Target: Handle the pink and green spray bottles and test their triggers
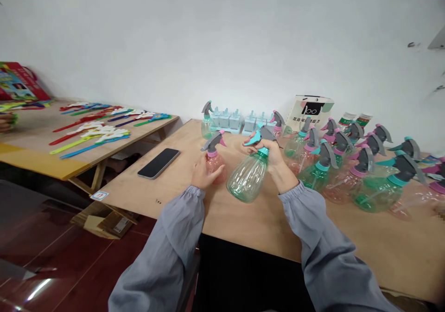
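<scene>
My left hand (202,172) is wrapped round the body of a small pink spray bottle (216,162), which has a grey and pink trigger head and stands on the wooden table (236,226). In my right hand (273,153) is a larger green spray bottle (247,175), gripped round the neck below its grey and turquoise trigger head. The green bottle is tilted, its base toward me and to the left. Both bottles are see-through and look free of liquid. Part of the pink bottle is covered by my left fingers.
Several pink and green spray bottles (378,194) crowd the right side. Behind stand light blue popsicle moulds (227,121), a green spray bottle (207,127) and a printed box (308,115). A phone (159,162) lies left. Another table (31,145) holds colourful hand-shaped clappers (92,133).
</scene>
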The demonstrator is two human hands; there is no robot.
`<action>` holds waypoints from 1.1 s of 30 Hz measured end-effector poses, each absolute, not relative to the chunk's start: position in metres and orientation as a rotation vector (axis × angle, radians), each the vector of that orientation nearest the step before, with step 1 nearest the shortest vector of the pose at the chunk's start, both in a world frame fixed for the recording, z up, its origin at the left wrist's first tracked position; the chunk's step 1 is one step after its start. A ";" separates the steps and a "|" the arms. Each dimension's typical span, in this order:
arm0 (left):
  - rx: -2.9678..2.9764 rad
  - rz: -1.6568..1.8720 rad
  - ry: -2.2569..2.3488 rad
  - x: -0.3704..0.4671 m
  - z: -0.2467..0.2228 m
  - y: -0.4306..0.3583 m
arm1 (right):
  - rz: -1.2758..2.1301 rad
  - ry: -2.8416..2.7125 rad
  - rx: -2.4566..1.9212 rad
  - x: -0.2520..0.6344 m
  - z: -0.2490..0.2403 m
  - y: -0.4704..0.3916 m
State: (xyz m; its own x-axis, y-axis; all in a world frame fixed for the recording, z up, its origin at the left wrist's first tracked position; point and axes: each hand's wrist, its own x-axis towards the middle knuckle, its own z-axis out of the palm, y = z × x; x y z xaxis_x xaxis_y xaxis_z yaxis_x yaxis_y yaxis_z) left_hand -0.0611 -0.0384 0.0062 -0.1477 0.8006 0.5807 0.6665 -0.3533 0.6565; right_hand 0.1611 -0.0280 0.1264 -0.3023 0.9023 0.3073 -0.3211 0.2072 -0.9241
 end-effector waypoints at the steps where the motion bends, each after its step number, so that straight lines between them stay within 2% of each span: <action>1: 1.964 1.527 1.698 -0.061 0.006 -0.038 | 1.393 -1.360 -0.593 0.160 0.127 -0.028; 11: 1.970 1.556 1.660 -0.062 0.006 -0.038 | 1.419 -1.261 -0.559 0.162 0.127 -0.034; 23: 1.984 1.557 1.623 -0.064 0.005 -0.037 | 1.292 -1.224 -0.621 0.164 0.120 -0.024; 26: 1.983 1.557 1.629 -0.064 0.004 -0.035 | 1.133 -1.256 -0.687 0.166 0.114 -0.014; 33: 1.975 1.572 1.642 -0.064 0.003 -0.035 | 0.372 -1.303 -0.879 0.203 0.082 0.027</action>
State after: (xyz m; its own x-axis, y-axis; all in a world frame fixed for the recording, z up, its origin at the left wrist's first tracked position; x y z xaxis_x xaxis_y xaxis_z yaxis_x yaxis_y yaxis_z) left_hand -0.0637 -0.0351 0.0030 -0.1350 0.7799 0.6111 0.6445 -0.3994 0.6520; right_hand 0.2028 0.0273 0.0822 0.2650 0.6888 0.6748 0.2286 0.6350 -0.7379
